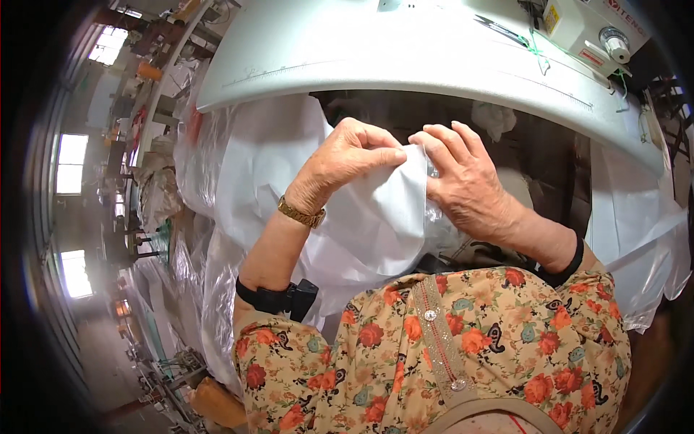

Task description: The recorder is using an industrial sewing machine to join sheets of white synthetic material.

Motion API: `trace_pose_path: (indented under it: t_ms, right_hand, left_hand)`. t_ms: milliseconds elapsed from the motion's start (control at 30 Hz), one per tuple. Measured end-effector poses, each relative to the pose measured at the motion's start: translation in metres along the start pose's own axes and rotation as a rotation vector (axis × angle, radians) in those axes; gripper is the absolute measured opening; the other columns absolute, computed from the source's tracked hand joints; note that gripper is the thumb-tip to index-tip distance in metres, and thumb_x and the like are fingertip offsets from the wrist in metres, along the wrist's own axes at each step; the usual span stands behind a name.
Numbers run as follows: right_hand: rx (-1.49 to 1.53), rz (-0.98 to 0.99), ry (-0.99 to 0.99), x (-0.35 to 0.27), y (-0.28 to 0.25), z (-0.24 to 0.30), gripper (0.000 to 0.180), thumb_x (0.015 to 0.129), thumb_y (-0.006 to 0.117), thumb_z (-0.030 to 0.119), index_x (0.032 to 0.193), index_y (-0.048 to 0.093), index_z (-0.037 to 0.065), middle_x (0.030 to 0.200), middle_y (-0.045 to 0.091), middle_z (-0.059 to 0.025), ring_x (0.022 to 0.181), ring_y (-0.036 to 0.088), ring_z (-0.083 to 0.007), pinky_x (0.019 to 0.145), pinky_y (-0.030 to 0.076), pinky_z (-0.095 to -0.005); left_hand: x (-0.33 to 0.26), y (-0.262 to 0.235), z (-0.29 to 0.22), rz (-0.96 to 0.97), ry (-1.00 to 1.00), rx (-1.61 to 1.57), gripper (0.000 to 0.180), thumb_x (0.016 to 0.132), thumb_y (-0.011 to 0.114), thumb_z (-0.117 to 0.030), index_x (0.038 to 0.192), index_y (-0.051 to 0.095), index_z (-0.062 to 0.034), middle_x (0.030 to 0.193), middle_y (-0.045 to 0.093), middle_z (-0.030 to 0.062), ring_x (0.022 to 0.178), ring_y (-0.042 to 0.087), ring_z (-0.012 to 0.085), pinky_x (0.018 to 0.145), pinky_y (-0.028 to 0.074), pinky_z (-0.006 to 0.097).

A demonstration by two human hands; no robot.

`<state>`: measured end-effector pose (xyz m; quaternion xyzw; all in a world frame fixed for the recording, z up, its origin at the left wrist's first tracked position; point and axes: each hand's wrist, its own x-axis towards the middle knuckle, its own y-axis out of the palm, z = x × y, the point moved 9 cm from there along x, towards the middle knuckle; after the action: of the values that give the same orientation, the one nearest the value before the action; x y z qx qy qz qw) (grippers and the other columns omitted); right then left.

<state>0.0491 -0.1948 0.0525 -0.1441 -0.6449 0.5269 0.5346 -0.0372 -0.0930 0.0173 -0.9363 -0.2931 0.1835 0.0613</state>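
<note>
A sheet of white cloth (361,224) hangs over my lap, below the near edge of a white work table (405,69). My left hand (350,155) pinches its top corner between thumb and forefinger. Close beside it, my right hand (466,181) is at the cloth's right-hand edge, fingers bent and thumb partly hidden; it seems to grip that edge. Both hands are held up off the table. A gold-coloured watch (301,212) circles my left wrist, and dark bands sit on both forearms.
A sewing machine (600,36) stands at the table's far right. Tweezers (500,30) lie near it beside green thread (538,54). Clear plastic sheeting (194,166) hangs at the left. More white material (629,224) drapes down at the right.
</note>
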Motion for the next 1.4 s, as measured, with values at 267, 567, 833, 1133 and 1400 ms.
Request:
trace_pose_path:
  t_ms: [267,567,833,1133,1400]
  right_hand:
    - [-0.028,0.058,-0.113,-0.025,0.029,0.029,0.030,0.075,0.058,0.022,0.094,0.072,0.005,0.131,0.054,-0.0150,0.131,0.044,-0.0281,0.114,0.024,-0.0575]
    - [0.053,0.355,-0.480,-0.043,0.102,0.058,0.045,0.086,0.057,0.028,0.126,0.061,0.006,0.136,0.054,-0.0089,0.138,0.037,-0.0260,0.120,0.009,-0.0593]
    - [1.286,0.227,0.393,-0.013,0.011,-0.056,0.026,0.097,0.056,0.024,0.089,0.068,0.002,0.083,0.066,-0.0045,0.085,0.062,-0.0128,0.083,0.047,-0.0335]
    - [1.455,-0.170,0.677,0.020,0.040,-0.065,0.029,0.099,0.055,0.021,0.104,0.067,-0.005,0.087,0.065,0.0009,0.080,0.053,-0.0050,0.072,0.046,-0.0232]
    - [1.274,-0.241,0.617,0.018,0.018,-0.060,0.023,0.098,0.054,0.015,0.106,0.066,-0.003,0.077,0.059,0.0026,0.074,0.047,-0.0042,0.067,0.044,-0.0227]
  left_hand:
    - [0.012,-0.024,-0.010,-0.139,0.060,-0.095,0.013,0.087,0.072,-0.014,0.084,0.073,-0.0018,0.074,0.065,-0.0044,0.068,0.056,0.0027,0.063,0.043,0.019]
    - [0.008,-0.043,-0.029,-0.267,0.152,-0.057,0.011,0.085,0.073,-0.013,0.084,0.074,-0.0015,0.073,0.064,-0.0045,0.066,0.053,0.0026,0.060,0.041,0.020]
    - [-0.013,-0.060,-0.043,-0.413,0.181,0.013,0.012,0.083,0.074,-0.013,0.080,0.072,-0.0022,0.070,0.060,-0.0073,0.064,0.047,0.0010,0.058,0.034,0.019]
    - [-0.019,-0.042,-0.073,-0.410,0.273,0.094,0.009,0.087,0.071,-0.009,0.085,0.071,0.0001,0.072,0.058,-0.0087,0.065,0.046,-0.0007,0.057,0.034,0.017]
    - [-0.010,-0.035,-0.076,-0.465,0.278,0.263,0.014,0.083,0.075,-0.012,0.081,0.069,0.0001,0.071,0.059,-0.0056,0.069,0.050,0.0019,0.061,0.040,0.020]
